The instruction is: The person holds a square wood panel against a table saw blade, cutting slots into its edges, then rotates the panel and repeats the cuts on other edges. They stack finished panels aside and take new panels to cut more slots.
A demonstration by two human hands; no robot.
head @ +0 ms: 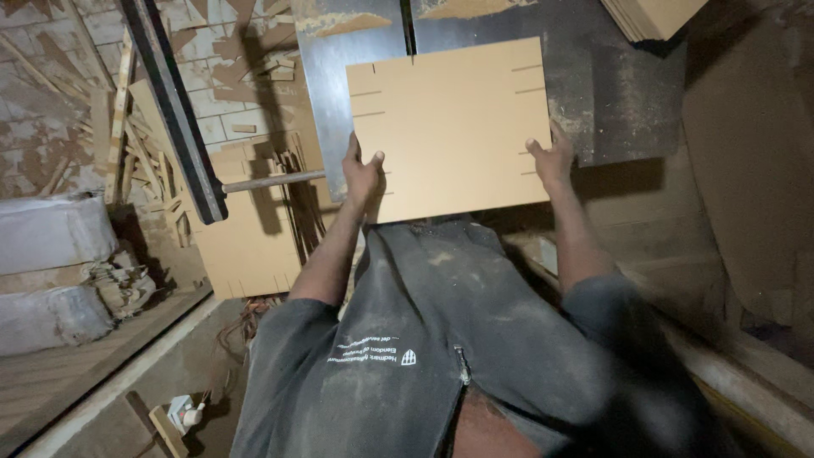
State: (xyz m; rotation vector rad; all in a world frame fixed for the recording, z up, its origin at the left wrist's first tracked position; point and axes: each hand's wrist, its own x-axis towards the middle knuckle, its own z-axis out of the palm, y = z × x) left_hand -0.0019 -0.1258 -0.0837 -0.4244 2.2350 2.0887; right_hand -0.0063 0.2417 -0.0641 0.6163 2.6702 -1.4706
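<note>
The person holds a tan rectangular board [454, 127] by its two side edges over a dark machine table [627, 93], the sheet lying flat or nearly so with its far edge toward the centre slot of that table. Short slots are cut into the board's left and right edges and one into its far edge. The left hand [363, 174] grips the near left edge, thumb on top and fingers wrapped under. The right hand [551, 157] clasps the near right edge the same way, thumb laid on the upper face. Both forearms reach out from a dusty grey shirt [441, 339] that fills the near part of the view. To the left, lower down, a stack of similar slotted boards [246, 246] lies near offcuts on the brick floor. Another pile of tan sheets [653, 17] sits at the far right corner of the table.
</note>
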